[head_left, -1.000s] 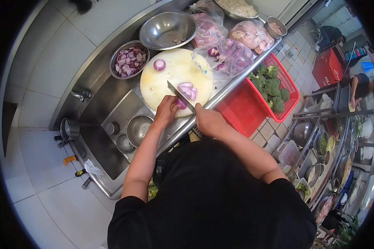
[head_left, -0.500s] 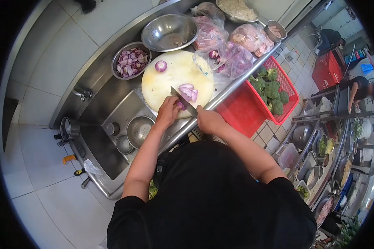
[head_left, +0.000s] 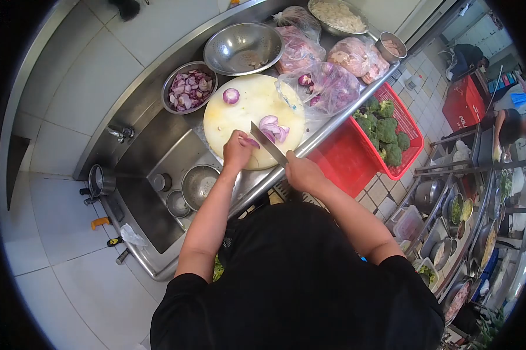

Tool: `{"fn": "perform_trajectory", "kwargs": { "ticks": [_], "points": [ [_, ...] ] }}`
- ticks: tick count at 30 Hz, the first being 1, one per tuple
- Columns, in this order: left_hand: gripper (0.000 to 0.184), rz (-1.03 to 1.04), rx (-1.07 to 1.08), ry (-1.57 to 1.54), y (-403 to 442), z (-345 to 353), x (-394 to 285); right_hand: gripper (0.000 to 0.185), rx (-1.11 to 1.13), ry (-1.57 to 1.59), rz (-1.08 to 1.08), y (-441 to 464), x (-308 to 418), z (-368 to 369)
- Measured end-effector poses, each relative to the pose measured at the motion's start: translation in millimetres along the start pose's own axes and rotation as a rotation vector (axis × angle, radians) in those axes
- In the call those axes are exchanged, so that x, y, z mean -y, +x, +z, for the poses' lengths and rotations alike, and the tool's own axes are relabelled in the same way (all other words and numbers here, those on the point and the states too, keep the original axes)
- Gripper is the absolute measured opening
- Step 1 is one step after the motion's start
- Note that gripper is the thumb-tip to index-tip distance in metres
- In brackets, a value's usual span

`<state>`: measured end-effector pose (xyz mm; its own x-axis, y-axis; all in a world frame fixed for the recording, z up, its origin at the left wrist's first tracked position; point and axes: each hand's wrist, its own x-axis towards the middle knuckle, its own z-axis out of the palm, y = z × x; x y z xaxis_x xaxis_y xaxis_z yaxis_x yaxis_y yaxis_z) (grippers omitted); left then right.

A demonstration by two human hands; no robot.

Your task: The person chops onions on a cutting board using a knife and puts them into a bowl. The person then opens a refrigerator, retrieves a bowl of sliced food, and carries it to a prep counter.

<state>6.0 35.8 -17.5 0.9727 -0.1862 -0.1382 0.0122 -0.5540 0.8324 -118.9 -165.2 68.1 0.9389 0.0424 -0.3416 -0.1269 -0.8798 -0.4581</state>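
Note:
My right hand (head_left: 302,172) is wrapped round the handle of a knife (head_left: 269,144), its blade slanting up and left over the round cutting board (head_left: 219,119). Fingers of my left hand (head_left: 238,153) pinch a purple onion piece (head_left: 251,142) at the board's lower left, a little apart from the blade. Sliced onion (head_left: 272,129) lies just right of the blade. A whole peeled onion (head_left: 231,96) sits near the board's upper left. Beside the board are a bowl of cut onions (head_left: 188,90) and a plastic bag with onions (head_left: 333,87).
A steel colander (head_left: 244,49) and bagged meat (head_left: 298,50) stand behind the board. The sink (head_left: 146,198) is at left, with a metal bowl (head_left: 200,185). A red basket of broccoli (head_left: 412,131) is at right. Another person (head_left: 511,125) is at the far right.
My left hand has drawn away from the blade with the onion piece. The knife has shifted slightly right, off the place where my left fingers were. The whole view has shifted a little.

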Motion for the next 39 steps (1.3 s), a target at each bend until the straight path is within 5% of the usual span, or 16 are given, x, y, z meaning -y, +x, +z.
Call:
{"fn": "perform_trajectory", "kwargs": {
  "ticks": [3, 6, 10, 39],
  "points": [
    [0.03, 0.199, -0.156, 0.279, -1.1, -14.4, -4.6, 0.022, 0.013, -0.006, -0.006, -3.9, 0.3, -4.5],
    [0.012, 0.27, 0.1, 0.202, 8.7, -24.6, 0.4, 0.022, 0.027, -0.007, -0.012, -7.8, 1.4, -8.2],
    [0.014, 0.392, 0.084, 0.114, -6.9, -14.1, -6.9, 0.022, 0.043, 0.014, 0.009, -13.2, 3.0, -12.9],
    [0.015, 0.385, 0.053, 0.089, -22.8, -3.3, -6.9, 0.022, 0.091, -0.091, -0.042, -7.1, 12.0, -24.2]
  ]
}}
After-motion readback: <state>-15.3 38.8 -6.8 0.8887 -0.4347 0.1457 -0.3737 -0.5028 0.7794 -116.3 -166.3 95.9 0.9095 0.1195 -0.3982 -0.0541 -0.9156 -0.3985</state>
